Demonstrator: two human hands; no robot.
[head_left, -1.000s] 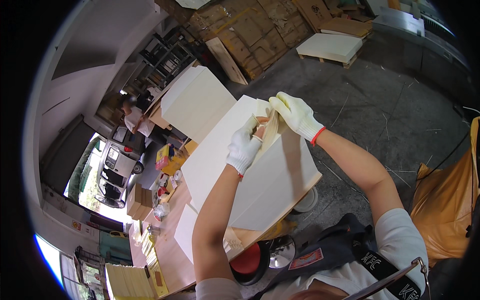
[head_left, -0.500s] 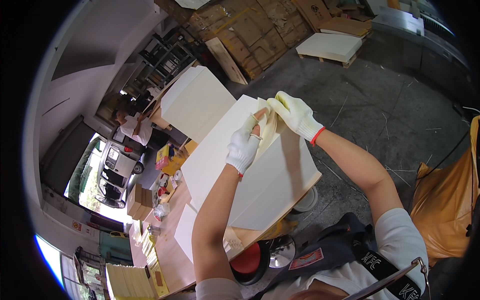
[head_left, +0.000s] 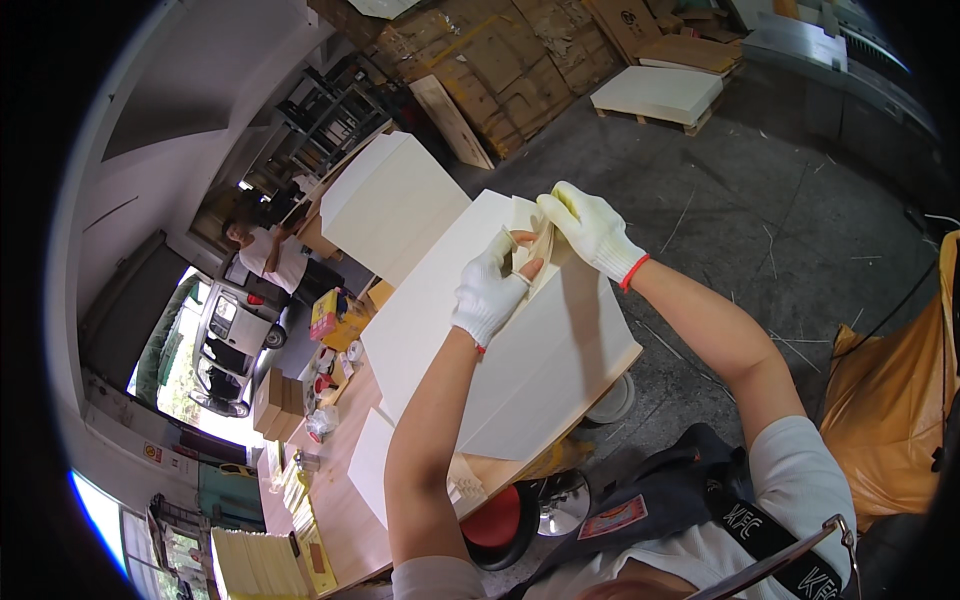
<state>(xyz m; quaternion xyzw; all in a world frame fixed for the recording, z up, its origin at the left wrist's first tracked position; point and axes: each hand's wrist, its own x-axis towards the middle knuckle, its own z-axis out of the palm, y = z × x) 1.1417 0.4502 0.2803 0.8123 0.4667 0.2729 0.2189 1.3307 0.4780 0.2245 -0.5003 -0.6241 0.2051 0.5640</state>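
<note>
A tall stack of white paper sheets (head_left: pixel 540 370) stands on the wooden table. At its far corner several sheets are bent up between my two gloved hands. My left hand (head_left: pixel 490 290), in a white knit glove with bare thumb and fingertip, has its fingers at the lifted sheets' edge. My right hand (head_left: pixel 588 228), in a white glove with a red cuff, is closed on the raised corner of the paper sheets (head_left: pixel 543 242). How many sheets each hand has is hidden.
Another white paper stack (head_left: pixel 395 205) stands beyond. On the wooden table (head_left: pixel 350 500) lie small boxes, tape and a pile of yellowish sheets (head_left: pixel 250 565). A red stool (head_left: pixel 492 520) is below the edge. A person (head_left: pixel 275 258) stands at the far left. An orange sheet (head_left: pixel 890 400) hangs at right.
My left thumb and fingers have shifted slightly right along the lifted sheets, closer to my right hand. The right hand stays almost still at the corner.
</note>
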